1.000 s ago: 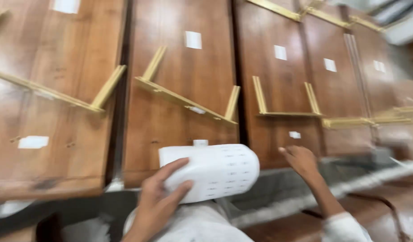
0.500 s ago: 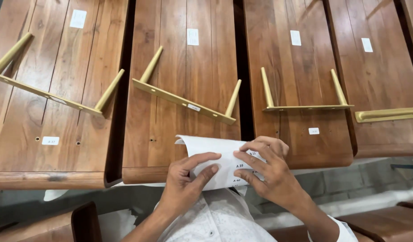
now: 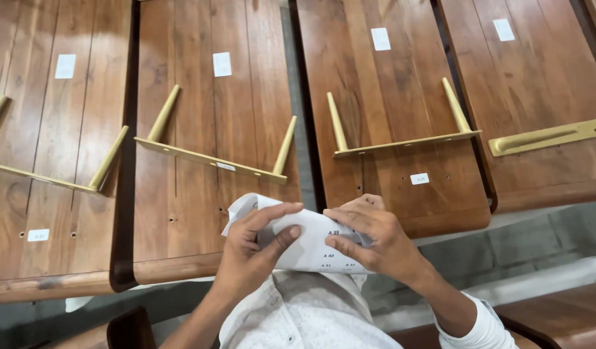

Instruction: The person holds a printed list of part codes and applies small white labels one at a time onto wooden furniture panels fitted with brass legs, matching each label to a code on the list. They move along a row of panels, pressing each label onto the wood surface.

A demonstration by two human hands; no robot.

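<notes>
Currently: I log label sheet, long axis horizontal, lower centre; left hand and right hand grasping opposite ends, equally near.

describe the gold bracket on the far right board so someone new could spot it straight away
Follow the row of brown wooden boards laid side by side to the one at the far right. Near its lower edge lies a gold metal bracket. Unlike the other boards' brackets, it lies flat, with no angled legs sticking up.

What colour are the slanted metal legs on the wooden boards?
The metal legs are a matte gold, brassy colour, seen clearly in the head view.
</notes>
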